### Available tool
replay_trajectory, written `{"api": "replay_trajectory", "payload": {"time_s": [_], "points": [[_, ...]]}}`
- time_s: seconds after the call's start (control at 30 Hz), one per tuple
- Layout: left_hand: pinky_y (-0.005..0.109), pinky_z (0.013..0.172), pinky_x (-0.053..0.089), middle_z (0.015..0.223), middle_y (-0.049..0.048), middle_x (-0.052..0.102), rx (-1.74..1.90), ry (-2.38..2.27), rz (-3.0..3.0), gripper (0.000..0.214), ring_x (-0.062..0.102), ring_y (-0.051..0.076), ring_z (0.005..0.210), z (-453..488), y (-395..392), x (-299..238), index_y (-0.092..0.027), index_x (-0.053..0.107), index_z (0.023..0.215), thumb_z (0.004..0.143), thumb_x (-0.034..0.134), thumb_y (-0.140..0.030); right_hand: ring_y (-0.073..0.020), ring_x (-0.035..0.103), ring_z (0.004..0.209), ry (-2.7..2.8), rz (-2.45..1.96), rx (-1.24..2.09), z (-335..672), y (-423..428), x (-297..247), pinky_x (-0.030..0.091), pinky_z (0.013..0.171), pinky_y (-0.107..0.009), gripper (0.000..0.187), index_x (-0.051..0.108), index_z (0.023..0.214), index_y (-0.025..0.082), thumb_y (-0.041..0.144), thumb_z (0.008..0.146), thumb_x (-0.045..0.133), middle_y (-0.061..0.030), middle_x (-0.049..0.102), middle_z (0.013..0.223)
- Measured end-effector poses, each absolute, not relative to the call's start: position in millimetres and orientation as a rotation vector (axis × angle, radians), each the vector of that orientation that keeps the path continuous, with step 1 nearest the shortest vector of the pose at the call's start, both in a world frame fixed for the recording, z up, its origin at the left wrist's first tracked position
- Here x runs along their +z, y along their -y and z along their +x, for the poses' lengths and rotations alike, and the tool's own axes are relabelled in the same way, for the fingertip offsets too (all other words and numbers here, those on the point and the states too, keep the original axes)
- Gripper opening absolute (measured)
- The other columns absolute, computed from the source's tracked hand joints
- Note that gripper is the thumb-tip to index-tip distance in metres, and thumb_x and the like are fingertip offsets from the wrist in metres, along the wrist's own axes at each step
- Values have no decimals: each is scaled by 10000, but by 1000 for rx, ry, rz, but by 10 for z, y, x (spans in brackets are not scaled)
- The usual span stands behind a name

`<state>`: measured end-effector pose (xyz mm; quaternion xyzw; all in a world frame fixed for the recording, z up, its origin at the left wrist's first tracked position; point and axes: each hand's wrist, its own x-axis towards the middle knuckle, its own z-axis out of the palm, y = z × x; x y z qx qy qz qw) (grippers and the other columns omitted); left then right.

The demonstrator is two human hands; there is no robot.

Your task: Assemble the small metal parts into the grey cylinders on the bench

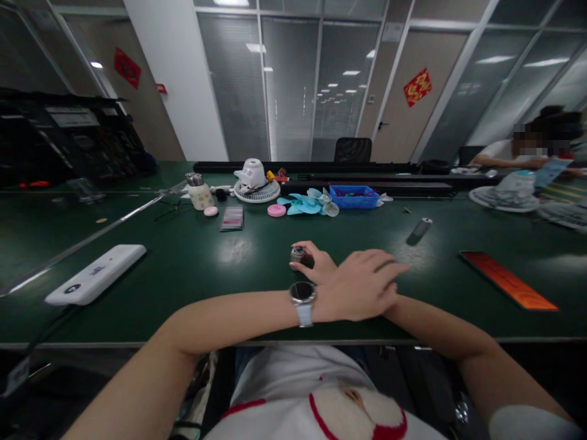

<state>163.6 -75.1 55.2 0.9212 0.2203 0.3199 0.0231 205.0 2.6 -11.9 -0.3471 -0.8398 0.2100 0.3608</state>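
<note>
My forearms cross over the front part of the green table [220, 269]. My left hand [360, 282], on the arm with the watch [302, 293], lies over my right wrist with its fingers stretched out to the right, holding nothing. From beneath it my right hand [321, 264] reaches out to the left. Its thumb and fingers close round a small metallic cylinder [298, 256] with a knob-like top, standing upright; its exact kind does not show. Farther right, a silver cylinder [420, 230] like a battery is on the table.
A white power strip [98, 274] lies left, a red-orange card [507, 280] right. Toward the back are a bottle [200, 192], a white fan part [252, 177], blue fan blades [302, 204], a pink round lid [276, 211] and a blue tray [353, 204]. Another person sits at far right.
</note>
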Motion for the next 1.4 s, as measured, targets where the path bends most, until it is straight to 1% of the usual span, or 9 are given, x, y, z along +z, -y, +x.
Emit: {"api": "replay_trajectory", "payload": {"time_s": [0.07, 0.17, 0.27, 0.53, 0.87, 0.93, 1.1, 1.3, 1.4], "points": [[423, 1036, 424, 1306, 117, 632, 893, -641, 2884, 416, 546, 247, 1240, 2239, 753, 533, -173, 601, 1292, 964, 387, -312, -183, 689, 867, 2115, -875, 607, 2025, 15, -132, 554, 799, -321, 484, 536, 1282, 197, 371, 850, 667, -42, 711, 995], [421, 843, 525, 1086, 162, 727, 235, -732, 2798, 493, 681, 294, 1014, 2896, 643, 476, -138, 721, 1098, 962, 352, -435, -191, 687, 893, 2097, -875, 664, 2026, 39, -137, 537, 812, -337, 472, 524, 1265, 228, 376, 845, 681, -49, 706, 1042], [392, 757, 542, 1136, 159, 720, 64, -606, 2703, 502, 683, 313, 1025, 3133, 542, 470, -169, 733, 1105, 942, 361, -465, -196, 680, 913, 2116, -893, 652, 2033, 41, -139, 523, 835, -352, 468, 513, 1272, 252, 387, 853, 672, -47, 699, 1063], [305, 811, 505, 1153, 83, 723, 106, -71, 2622, 468, 671, 224, 1028, 3087, 591, 467, -187, 696, 1159, 965, 409, -500, -192, 669, 867, 2134, -914, 595, 2034, 100, -94, 507, 777, -325, 445, 500, 1276, 257, 368, 871, 650, -38, 691, 1029], [308, 687, 457, 973, 77, 698, 577, -229, 2872, 483, 643, 219, 931, 2779, 673, 386, -170, 664, 906, 959, 405, -574, -200, 670, 875, 2124, -942, 592, 2047, 136, -67, 507, 788, -337, 446, 503, 1271, 249, 372, 869, 653, -41, 693, 1032], [317, 728, 466, 961, 80, 690, 660, -192, 2932, 456, 631, 217, 946, 2808, 688, 350, -163, 650, 915, 966, 415, -551, -199, 670, 882, 2137, -936, 587, 2050, 145, -55, 505, 788, -335, 441, 501, 1272, 251, 371, 873, 647, -41, 691, 1043], [269, 911, 464, 1197, 73, 661, 606, 79, 3015, 306, 604, 160, 1082, 2871, 724, 340, -165, 632, 1150, 1008, 439, -356, -196, 670, 896, 2140, -929, 588, 2046, 156, -44, 504, 802, -335, 439, 493, 1277, 248, 362, 880, 641, -47, 689, 1058], [290, 701, 490, 1024, 100, 692, 672, 26, 3219, 369, 644, 188, 948, 2764, 825, 392, -161, 661, 1103, 1033, 342, -333, -203, 677, 872, 2140, -964, 576, 2034, 144, -59, 516, 807, -353, 440, 498, 1273, 251, 362, 875, 649, -41, 696, 1020], [265, 750, 491, 1137, 113, 663, 721, 191, 3286, 357, 628, 166, 1022, 2720, 865, 382, -176, 661, 1146, 1019, 328, -193, -208, 678, 886, 2138, -954, 590, 2037, 133, -74, 519, 838, -375, 453, 497, 1279, 248, 374, 873, 653, -43, 700, 1020]]}}
